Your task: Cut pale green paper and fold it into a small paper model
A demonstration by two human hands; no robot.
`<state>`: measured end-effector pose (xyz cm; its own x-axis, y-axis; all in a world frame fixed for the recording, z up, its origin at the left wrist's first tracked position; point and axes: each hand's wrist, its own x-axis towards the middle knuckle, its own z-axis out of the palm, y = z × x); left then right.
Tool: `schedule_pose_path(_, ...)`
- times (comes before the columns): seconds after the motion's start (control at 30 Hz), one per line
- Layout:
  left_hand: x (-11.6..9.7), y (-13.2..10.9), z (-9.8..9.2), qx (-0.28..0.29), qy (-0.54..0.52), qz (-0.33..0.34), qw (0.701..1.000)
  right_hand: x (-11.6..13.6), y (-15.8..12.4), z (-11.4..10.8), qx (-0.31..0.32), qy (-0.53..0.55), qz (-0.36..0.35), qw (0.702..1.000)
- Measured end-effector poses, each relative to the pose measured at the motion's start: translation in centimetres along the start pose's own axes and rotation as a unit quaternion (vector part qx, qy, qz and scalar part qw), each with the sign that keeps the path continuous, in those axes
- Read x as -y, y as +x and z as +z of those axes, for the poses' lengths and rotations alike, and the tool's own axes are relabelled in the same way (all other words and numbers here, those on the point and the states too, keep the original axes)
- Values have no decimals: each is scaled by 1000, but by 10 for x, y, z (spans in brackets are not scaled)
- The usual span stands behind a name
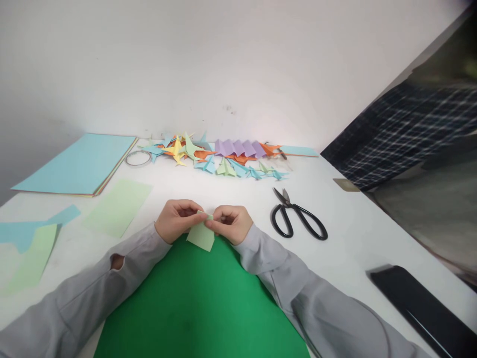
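Between my two hands is a small piece of light green paper, its upper edge pinched and its lower part hanging free. My left hand grips the paper's upper left side between thumb and fingers. At the upper right, my right hand pinches the same paper, the two thumbs almost meeting. A small fold seems to show at the top edge, partly hidden by the fingertips. Beneath the hands and forearms lies a large green sheet. Black-handled scissors lie to the right with their blades slightly apart.
Folded paper figures and a pleated purple paper line the wall. Blue sheets are stacked at left, near a ring. Green paper and blue scraps lie closer. A black object sits at right.
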<state>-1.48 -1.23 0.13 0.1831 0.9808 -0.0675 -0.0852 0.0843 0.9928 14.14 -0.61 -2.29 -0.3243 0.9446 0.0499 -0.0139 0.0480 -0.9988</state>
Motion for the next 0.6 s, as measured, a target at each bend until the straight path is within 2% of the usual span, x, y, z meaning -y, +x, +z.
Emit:
schedule_pose_path(0.1, -3, -1, 1, 21, 31, 38, 999, -1, 1, 0, 16, -8, -4, 1000)
schedule_pose_path(0.3, -2, -1, -1, 21, 26, 44, 999, -1, 1, -1, 27, -21, 0, 999)
schedule_pose_path(0.5, -3, -1, 1, 39, 62, 78, 994, 3, 0, 1, 35, -38, -2, 999)
schedule_pose_path(0.6, -1, 1, 0, 6, 54, 70, 996, 8, -1, 2, 52, -65, -5, 997)
